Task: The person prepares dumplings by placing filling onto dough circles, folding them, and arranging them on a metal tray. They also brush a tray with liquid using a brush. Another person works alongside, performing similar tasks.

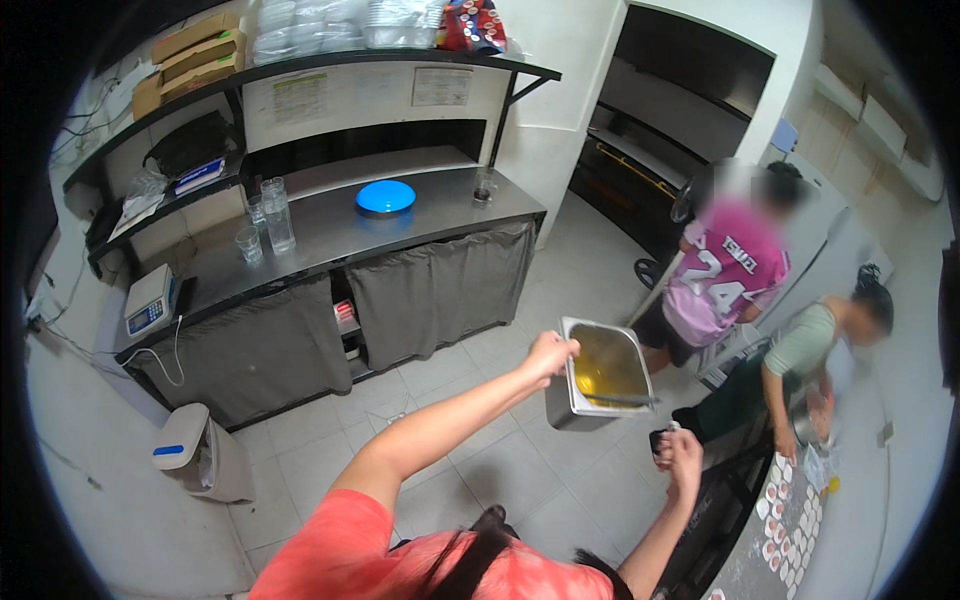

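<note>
A deep rectangular steel food pan [566, 408] hangs above the tiled floor in front of me. Its inside shows yellow, oil-like liquid [598, 378]. My left hand [553, 358] is closed on the pan's left rim, with the arm stretched forward. Across the near right part of the pan lies a thin dark bar [622, 401], perhaps a utensil handle. My right hand [682, 457] is raised apart from the pan, to its lower right. Its fingers are curled in; a small pale tip shows above them, and I cannot make out what it is.
A steel counter [330, 225] on the left bears a blue lid-like disc [386, 197], clear pitchers [278, 222] and a scale [150, 302]. A bin [215, 458] stands below. Two people [725, 270] are at right, one by a table [745, 560] with several dough rounds [790, 520].
</note>
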The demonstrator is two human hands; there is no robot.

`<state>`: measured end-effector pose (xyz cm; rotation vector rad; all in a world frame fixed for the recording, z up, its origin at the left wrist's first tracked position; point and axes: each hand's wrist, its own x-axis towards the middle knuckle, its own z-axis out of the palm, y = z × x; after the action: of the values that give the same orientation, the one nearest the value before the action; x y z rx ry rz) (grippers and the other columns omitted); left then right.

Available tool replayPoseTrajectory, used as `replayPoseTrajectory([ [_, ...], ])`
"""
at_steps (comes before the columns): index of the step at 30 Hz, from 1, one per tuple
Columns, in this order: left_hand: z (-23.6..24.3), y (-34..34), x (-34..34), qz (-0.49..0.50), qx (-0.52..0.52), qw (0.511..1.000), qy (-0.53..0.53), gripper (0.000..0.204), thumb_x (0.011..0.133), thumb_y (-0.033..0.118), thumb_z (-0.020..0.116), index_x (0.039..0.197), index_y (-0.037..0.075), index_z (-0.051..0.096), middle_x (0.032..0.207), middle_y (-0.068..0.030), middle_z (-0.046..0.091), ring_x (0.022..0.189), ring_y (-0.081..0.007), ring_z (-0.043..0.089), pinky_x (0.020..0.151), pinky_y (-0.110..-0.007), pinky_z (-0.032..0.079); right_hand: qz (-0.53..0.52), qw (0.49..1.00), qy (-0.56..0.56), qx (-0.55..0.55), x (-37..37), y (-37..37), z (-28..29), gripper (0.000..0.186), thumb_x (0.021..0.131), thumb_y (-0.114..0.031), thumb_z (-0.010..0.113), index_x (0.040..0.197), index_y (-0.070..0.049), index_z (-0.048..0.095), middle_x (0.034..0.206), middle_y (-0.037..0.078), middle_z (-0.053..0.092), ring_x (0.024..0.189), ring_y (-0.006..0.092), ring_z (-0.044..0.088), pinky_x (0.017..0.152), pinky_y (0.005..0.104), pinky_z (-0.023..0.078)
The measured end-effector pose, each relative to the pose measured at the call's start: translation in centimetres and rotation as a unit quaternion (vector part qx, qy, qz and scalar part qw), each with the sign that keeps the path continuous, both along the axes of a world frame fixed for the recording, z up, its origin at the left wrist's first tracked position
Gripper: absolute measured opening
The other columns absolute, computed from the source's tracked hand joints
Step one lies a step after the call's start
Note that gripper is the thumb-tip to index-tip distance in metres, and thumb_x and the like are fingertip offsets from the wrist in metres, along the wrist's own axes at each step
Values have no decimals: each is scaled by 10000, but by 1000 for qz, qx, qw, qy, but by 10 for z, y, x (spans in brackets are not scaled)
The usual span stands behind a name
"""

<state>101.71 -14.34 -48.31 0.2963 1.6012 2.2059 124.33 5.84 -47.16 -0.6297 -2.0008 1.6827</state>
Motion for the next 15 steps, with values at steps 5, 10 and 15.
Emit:
replayPoseTrajectory([
  [5,21,-19,-94,55,55,997,-27,125,690,63,583,595,26,510,502,-10,446,380,-94,414,341,-243,327,206,965,31,-161,-150,-55,-12,264,858,-298,571,805,-44,529,661,41,558,471,85,487,410,206,368],
  [10,20,2,-203,62,66,996,-23,64,715,42,568,684,2,530,601,-23,512,461,-96,501,403,-227,421,164,957,102,-217,-297,-47,6,195,824,-205,612,773,-32,538,651,65,585,503,130,568,430,226,442],
  [15,36,39,-331,56,64,996,-13,64,754,68,563,763,10,539,688,-43,554,522,-98,523,453,-235,450,122,967,128,-181,-431,-7,44,170,806,-138,617,714,-19,538,584,69,571,448,140,562,397,230,452],
])
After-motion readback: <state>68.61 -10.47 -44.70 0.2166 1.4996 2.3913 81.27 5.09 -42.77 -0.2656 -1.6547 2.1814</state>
